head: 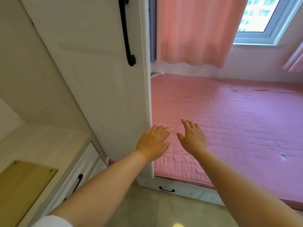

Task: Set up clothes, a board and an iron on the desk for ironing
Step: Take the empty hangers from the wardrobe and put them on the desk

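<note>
Both my arms stretch forward, palms down, fingers spread. My left hand [153, 142] hovers by the lower edge of a tall white cabinet door [105, 76] that carries a long black handle [127, 32]. My right hand [192, 136] is just to its right, above the pink quilted mattress [237, 120]. Neither hand holds anything. A light wooden board [21, 189] lies on the white desk [44, 141] at the lower left. No clothes or iron are in view.
White drawers with black handles [78, 181] sit under the desk. A pink curtain [196, 30] hangs beside a window [260, 15] behind the bed. The bed base has a drawer handle [166, 189]. Pale floor tiles lie below my arms.
</note>
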